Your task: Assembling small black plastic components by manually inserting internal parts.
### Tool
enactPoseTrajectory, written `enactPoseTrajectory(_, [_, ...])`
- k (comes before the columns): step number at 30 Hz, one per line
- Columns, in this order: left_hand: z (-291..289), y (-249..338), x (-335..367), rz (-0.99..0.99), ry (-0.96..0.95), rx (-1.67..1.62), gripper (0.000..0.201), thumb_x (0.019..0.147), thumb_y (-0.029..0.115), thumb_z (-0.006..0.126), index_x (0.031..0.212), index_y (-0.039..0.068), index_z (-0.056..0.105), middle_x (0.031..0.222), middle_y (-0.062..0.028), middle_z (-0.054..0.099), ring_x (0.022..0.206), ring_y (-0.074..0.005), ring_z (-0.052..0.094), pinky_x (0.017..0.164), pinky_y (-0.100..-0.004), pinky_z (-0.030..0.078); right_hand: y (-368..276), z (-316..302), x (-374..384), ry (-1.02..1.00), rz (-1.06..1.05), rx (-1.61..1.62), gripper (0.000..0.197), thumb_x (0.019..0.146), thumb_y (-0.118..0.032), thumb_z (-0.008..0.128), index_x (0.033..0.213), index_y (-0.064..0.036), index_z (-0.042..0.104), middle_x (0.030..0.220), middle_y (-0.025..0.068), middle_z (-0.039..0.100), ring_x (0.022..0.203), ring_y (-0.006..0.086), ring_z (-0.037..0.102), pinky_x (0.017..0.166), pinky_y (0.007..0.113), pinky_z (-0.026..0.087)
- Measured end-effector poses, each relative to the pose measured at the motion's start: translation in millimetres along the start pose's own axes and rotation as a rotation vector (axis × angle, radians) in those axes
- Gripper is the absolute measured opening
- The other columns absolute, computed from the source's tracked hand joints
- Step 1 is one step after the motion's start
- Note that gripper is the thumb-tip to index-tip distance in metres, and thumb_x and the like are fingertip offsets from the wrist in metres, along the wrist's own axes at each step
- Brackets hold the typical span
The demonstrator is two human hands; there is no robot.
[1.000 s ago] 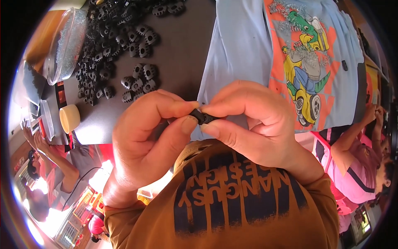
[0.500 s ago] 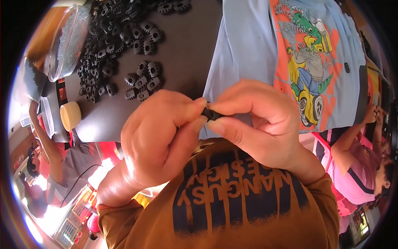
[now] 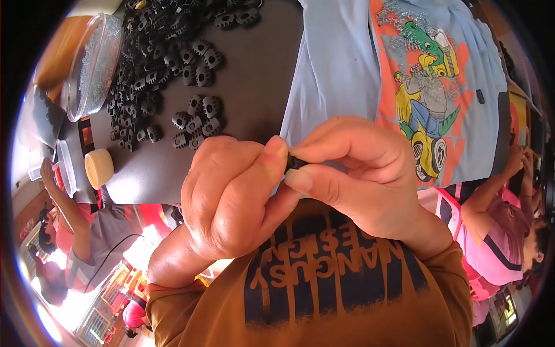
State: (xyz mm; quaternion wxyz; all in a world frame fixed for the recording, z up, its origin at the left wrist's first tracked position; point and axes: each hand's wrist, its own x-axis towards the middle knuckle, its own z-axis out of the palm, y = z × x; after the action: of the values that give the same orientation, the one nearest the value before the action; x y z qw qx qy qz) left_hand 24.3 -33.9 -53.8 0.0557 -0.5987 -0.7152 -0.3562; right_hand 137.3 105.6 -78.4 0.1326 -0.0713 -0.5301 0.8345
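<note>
A small black plastic part is pinched at frame centre between the left hand and the right hand, thumbs and forefingers closed tight on it. Mostly hidden by fingertips, so its exact shape cannot be told; probably one of the toothed black pieces heaped at upper left on the dark table. It is judged light, stiff and not fragile, easily dropped; best gripped by its rim with fingertips. A clear container and a cream lid are seen at left, a light blue printed shirt at upper right.
</note>
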Motion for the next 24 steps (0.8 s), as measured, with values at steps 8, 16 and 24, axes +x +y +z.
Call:
enactPoseTrajectory(8, [7, 1, 1, -0.005, 0.083, -0.018, 0.036, 0.064, -0.001, 0.076, 0.096, -0.003, 0.059, 0.083, -0.0104, 0.059, 0.061, -0.0229, 0.057, 0.052, -0.0335, 0.047, -6, 10, 6, 0.099, 0.019, 0.137, 0.008, 0.083, 0.002, 0.065, 0.09, 0.0047, 0.062, 0.082, 0.0036, 0.06, 0.074, 0.0063, 0.058, 0.062, 0.02, 0.046])
enactPoseTrajectory(16, [2, 10, -2, -0.021, 0.155, -0.056, 0.058, 0.067, 0.003, 0.072, 0.119, -0.003, 0.048, 0.078, -0.0051, 0.059, 0.06, -0.0206, 0.052, 0.063, -0.0388, 0.042, -39, 1, -3, 0.119, -0.007, 0.061, 0.019, 0.083, 0.009, 0.06, 0.101, 0.0053, 0.059, 0.1, 0.0121, 0.06, 0.086, 0.0146, 0.06, 0.073, 0.027, 0.05])
enactPoseTrajectory(24, [11, 3, -19, -0.084, 0.23, -0.041, 0.031, 0.066, -0.006, 0.065, 0.096, -0.001, 0.062, 0.076, -0.0062, 0.059, 0.059, -0.021, 0.053, 0.063, -0.0354, 0.042, -166, -93, 105, 0.534, -0.473, -0.849, 0.024, 0.081, -0.014, 0.068, 0.097, 0.0024, 0.063, 0.082, 0.0028, 0.064, 0.072, 0.008, 0.058, 0.064, 0.022, 0.046])
